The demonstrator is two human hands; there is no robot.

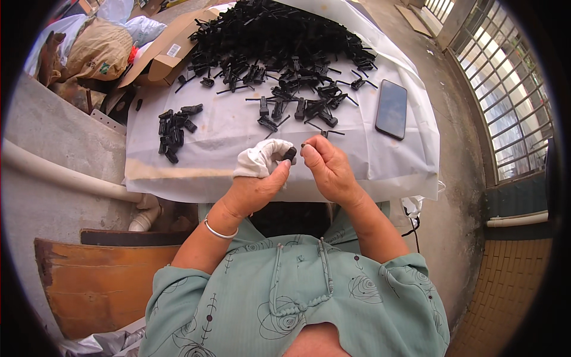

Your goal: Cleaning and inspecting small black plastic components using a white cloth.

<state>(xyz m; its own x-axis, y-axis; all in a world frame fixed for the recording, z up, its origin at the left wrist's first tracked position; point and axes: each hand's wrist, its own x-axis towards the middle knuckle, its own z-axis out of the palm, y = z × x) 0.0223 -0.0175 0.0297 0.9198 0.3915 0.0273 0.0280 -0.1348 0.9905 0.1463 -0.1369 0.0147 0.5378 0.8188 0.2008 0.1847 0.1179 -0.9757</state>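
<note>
My left hand (264,181), partly covered by a white cloth glove (257,159), is closed on a small black plastic part (289,154) that shows between thumb and fingers. Just to its right, my right hand (328,169) is closed in a pinch, with a tiny dark tip (303,146) at the thumb and forefinger. What that tip belongs to is too small to tell. Beyond both hands lies a large heap of black plastic parts (267,35), many with thin rods sticking out. A smaller cluster of black parts without visible rods (172,132) rests to the left.
A white plastic sheet (208,172) covers the table. At the right lies a dark-screened phone (391,110). An opened cardboard box (163,65) and stuffed bags (98,50) stand at the far left. A pale pipe (65,172) runs along the left wall; a barred window (505,89) is at right.
</note>
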